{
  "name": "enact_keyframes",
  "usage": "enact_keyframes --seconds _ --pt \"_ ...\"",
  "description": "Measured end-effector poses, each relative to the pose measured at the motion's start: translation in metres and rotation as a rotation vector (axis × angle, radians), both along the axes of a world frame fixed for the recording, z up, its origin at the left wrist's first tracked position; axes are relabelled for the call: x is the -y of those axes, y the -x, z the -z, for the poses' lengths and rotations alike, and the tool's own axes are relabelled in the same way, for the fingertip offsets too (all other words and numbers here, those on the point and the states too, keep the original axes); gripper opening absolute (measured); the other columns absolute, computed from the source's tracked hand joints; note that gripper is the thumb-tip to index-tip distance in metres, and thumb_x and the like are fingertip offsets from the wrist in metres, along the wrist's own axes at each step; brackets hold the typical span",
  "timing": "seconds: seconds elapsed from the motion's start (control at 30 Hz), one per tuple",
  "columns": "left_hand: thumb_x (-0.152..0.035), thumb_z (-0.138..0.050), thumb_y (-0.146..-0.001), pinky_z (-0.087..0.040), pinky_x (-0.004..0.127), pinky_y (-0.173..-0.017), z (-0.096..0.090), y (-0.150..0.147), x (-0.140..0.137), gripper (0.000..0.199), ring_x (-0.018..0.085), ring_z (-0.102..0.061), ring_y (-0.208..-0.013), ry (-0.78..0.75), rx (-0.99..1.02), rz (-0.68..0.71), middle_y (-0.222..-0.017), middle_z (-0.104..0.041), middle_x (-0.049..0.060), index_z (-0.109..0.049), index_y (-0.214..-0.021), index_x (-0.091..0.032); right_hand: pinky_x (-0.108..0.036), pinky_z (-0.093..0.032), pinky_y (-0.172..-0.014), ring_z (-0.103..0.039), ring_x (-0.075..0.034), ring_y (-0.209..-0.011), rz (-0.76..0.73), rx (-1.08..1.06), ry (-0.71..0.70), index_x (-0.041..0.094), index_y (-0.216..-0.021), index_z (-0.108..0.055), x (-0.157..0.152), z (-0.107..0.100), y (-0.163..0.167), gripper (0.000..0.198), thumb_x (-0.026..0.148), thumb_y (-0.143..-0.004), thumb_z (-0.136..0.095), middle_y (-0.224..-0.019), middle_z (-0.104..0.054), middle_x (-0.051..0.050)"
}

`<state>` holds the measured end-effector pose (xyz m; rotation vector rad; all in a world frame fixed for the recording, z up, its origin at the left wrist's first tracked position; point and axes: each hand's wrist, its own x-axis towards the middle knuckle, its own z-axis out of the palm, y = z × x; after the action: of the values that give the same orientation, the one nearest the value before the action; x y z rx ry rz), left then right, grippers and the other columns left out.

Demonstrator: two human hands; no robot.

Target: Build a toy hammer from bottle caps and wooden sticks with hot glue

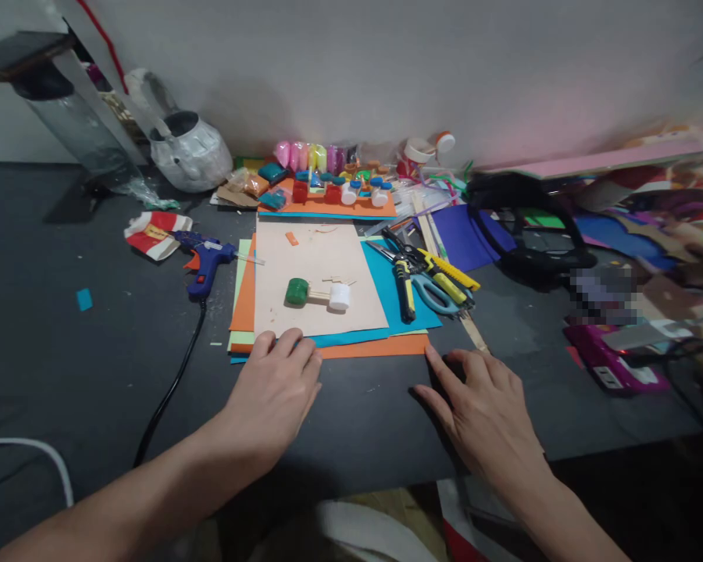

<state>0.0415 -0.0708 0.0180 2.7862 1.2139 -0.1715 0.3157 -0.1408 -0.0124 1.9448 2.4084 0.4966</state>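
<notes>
My left hand [278, 382] lies palm down at the front left edge of a stack of coloured sheets, its fingertips resting on the orange and blue edges and holding nothing. My right hand [483, 398] is on the dark table with thumb and fingers apart, the index fingertip at the front right corner of the orange sheet [375, 346]. On the pale top sheet [340, 250] lies a small piece with a green cylinder [296, 291] and a white cylinder [340, 297] joined by thin sticks. Small stick scraps [335, 279] are just behind it.
A blue glue gun [208, 261] with its black cord lies left of the sheets. Pliers [405, 285], blue-handled scissors [437, 295] and a yellow cutter [454, 269] lie at right. Behind are bagged clay [310, 156], small coloured pieces [333, 190] and a silvery pot [190, 152].
</notes>
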Motion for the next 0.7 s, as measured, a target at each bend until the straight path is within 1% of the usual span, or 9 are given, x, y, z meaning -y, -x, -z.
enact_keyframes --seconds 0.13,0.4,0.7 --pt "-0.028 -0.051 -0.096 -0.034 0.044 -0.083 0.001 0.009 0.007 0.025 0.030 -0.053 -0.108 -0.022 0.013 -0.033 -0.112 -0.067 0.009 -0.064 -0.111 -0.015 -0.046 -0.044 -0.081 -0.051 -0.034 -0.100 -0.009 0.039 0.020 0.011 -0.125 -0.064 0.000 -0.001 0.000 0.052 0.048 -0.099 -0.038 -0.103 -0.058 -0.018" --pt "-0.027 -0.051 -0.096 -0.034 0.043 -0.083 0.009 0.030 0.016 0.028 0.028 -0.054 -0.108 -0.054 0.043 -0.081 -0.116 -0.067 0.009 -0.061 -0.119 -0.015 -0.046 -0.043 -0.077 -0.051 -0.037 -0.097 -0.044 0.081 -0.014 0.009 -0.121 -0.066 -0.002 -0.001 0.002 0.058 0.049 -0.101 -0.028 -0.102 -0.058 -0.020" --pt "-0.025 -0.052 -0.094 -0.036 0.042 -0.079 0.014 0.050 0.030 0.032 0.028 -0.058 -0.102 -0.060 0.078 -0.207 -0.114 -0.066 0.011 -0.059 -0.124 -0.013 -0.046 -0.041 -0.074 -0.053 -0.038 -0.094 -0.076 0.062 -0.057 0.008 -0.117 -0.067 -0.005 0.000 0.002 0.064 0.050 -0.101 -0.021 -0.098 -0.059 -0.021"
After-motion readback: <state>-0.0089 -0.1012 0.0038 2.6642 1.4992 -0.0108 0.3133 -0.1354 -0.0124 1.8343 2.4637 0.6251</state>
